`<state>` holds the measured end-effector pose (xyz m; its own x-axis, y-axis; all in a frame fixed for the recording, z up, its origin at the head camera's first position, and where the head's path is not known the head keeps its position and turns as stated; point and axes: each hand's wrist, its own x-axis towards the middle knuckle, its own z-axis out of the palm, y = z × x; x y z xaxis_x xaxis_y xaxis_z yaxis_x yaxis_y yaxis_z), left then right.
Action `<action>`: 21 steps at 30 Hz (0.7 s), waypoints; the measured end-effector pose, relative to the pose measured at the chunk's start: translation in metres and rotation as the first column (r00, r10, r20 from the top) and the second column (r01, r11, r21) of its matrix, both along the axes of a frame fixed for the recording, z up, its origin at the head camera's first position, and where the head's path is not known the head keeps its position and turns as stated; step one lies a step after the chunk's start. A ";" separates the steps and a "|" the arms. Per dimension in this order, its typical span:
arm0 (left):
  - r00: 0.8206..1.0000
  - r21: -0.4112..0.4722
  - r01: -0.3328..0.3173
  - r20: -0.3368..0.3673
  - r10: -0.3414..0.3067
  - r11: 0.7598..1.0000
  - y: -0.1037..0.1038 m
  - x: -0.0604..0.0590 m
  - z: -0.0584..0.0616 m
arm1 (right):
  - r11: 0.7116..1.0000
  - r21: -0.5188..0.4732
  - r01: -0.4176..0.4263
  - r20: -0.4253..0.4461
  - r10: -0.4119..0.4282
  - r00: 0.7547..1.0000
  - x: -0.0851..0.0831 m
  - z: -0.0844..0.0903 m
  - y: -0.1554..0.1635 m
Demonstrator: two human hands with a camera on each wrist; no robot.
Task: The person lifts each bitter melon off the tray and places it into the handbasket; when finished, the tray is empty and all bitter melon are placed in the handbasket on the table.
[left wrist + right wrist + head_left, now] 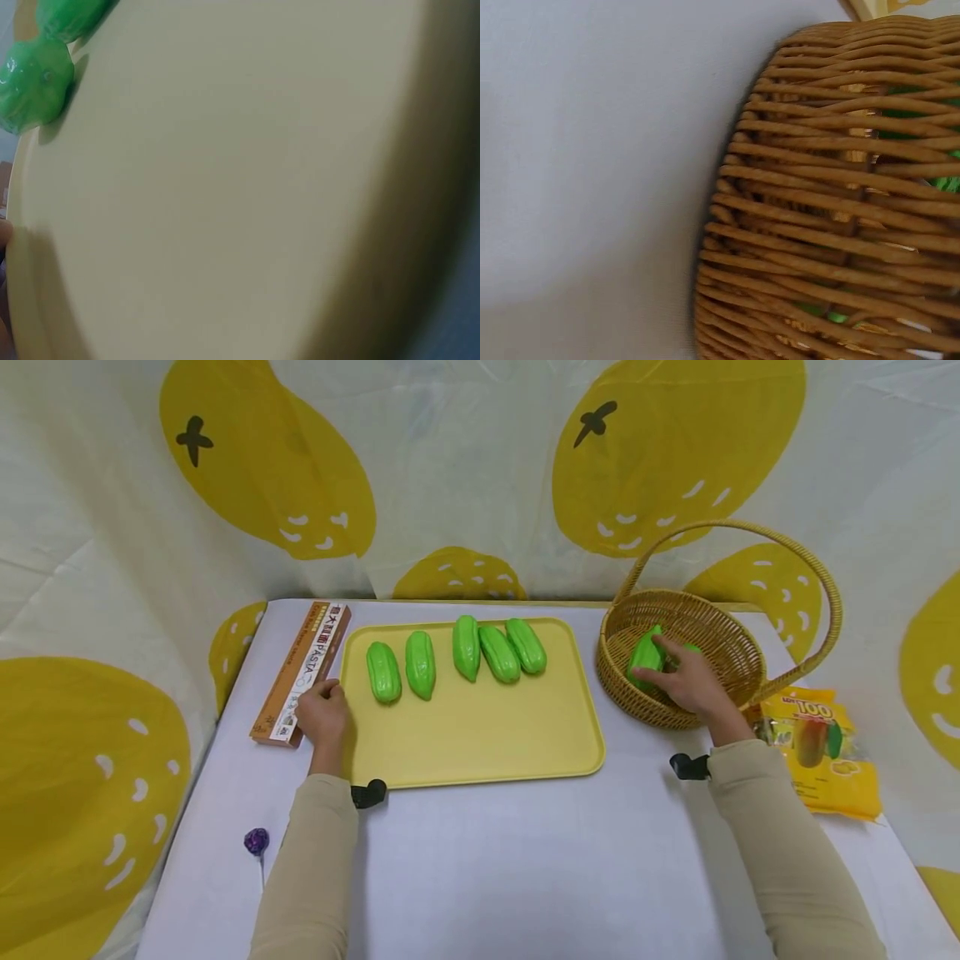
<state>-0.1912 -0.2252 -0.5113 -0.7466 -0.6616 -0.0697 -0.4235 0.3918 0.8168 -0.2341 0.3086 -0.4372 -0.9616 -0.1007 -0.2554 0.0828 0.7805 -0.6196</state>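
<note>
My right hand reaches into a wicker basket, thumb and forefinger on either side of a green star fruit. A bit of another green fruit shows behind that hand. In the right wrist view, the basket's woven side hides the hand. My left hand lies at the left rim of a yellow tray, its fingers loosely curled. In the left wrist view just a fingertip shows beside the rim. Several green star fruits lie along the tray's far side.
An orange-and-white pasta box lies left of the tray, partly under the left hand in view. A purple lollipop is nearer the front. Right of the basket lies a yellow candy bag. The basket's tall handle arches above it.
</note>
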 end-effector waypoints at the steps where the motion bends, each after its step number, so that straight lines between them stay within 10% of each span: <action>1: 1.000 -0.003 -0.001 0.001 0.001 1.000 0.000 0.000 0.000 | 1.000 -0.001 0.000 0.011 0.000 1.000 -0.001 -0.001 0.000; 21: 1.000 -0.035 -0.007 0.002 0.008 0.999 0.001 0.000 -0.001 | 0.999 -0.033 -0.007 0.061 0.009 0.998 -0.006 -0.007 0.026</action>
<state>-0.1910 -0.2243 -0.5119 -0.7415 -0.6692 -0.0480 -0.4282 0.4170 0.8017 -0.2403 0.3350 -0.4444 -0.9433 -0.1178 -0.3102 0.1151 0.7608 -0.6388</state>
